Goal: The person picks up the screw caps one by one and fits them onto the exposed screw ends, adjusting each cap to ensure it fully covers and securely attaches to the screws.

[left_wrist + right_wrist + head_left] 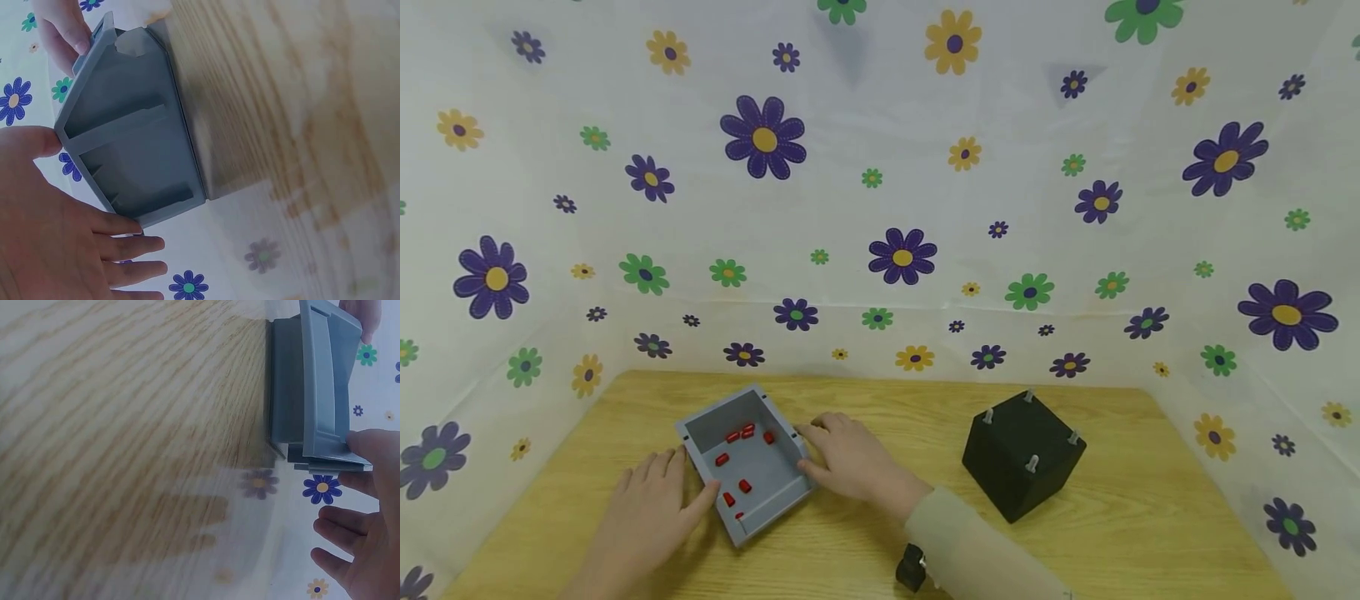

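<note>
Both hands flank a grey plastic tray [751, 492] on the near-left worktop [880, 533]. Left hand [647, 504] lies flat, fingers straight, thumb touching the tray's left wall; right hand [850, 458] has relaxed fingers pressing the right wall and far corner, gripping nothing. Small red pieces [739, 458] sit loose inside. The tray looks light, stiff and smooth, best held by opposite walls and kept level. A black cube [1022, 467] stands well apart, right.
</note>
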A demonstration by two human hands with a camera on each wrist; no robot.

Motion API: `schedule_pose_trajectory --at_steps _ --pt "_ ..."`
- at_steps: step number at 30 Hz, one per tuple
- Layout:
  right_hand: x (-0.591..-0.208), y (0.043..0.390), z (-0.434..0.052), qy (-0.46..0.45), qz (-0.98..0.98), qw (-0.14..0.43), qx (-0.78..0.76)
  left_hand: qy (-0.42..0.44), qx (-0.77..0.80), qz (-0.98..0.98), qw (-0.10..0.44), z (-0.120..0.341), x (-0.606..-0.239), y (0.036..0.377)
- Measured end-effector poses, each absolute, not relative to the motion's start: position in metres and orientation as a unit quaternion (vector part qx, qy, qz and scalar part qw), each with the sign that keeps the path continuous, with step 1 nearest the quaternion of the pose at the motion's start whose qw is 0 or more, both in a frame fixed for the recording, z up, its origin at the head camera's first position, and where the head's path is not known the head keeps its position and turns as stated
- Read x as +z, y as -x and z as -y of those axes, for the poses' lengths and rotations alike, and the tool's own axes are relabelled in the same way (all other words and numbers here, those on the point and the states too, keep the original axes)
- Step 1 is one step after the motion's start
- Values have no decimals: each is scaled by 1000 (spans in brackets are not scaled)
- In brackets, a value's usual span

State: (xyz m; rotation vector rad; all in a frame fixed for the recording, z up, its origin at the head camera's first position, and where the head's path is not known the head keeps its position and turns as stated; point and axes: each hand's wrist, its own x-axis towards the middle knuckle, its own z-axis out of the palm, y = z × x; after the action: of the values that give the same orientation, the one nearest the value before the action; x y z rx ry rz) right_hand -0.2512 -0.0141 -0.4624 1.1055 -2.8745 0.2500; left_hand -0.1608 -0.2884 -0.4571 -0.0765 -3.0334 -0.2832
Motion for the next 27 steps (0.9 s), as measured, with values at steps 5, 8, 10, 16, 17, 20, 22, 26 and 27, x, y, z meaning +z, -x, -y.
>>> schedule_pose_trajectory --at_steps 5,8,10,16,17,20,22,26,27 --pt "-460 250 12 -356 930 16 90 25 -83 995 38 288 -457 161" --pt "-461 250 11 -356 929 12 96 24 -84 996 37 288 -457 162" --pt "-461 251 10 -358 928 11 99 23 -85 995 37 288 -456 162" --pt "-461 249 5 -366 924 6 113 28 -81 996 33 287 -455 165" --pt "-462 248 5 -366 923 4 117 30 -82 996 32 287 -455 165" --pt "-463 248 3 -368 922 3 124 32 -87 995 28 287 -455 166" --pt "-464 247 2 -368 921 2 126 30 -90 995 25 286 -454 167" --pt "-465 247 1 -364 922 -7 132 29 -93 995 20 285 -453 167" --pt "-464 246 0 -363 922 -11 136 29 -93 995 18 284 -453 168"
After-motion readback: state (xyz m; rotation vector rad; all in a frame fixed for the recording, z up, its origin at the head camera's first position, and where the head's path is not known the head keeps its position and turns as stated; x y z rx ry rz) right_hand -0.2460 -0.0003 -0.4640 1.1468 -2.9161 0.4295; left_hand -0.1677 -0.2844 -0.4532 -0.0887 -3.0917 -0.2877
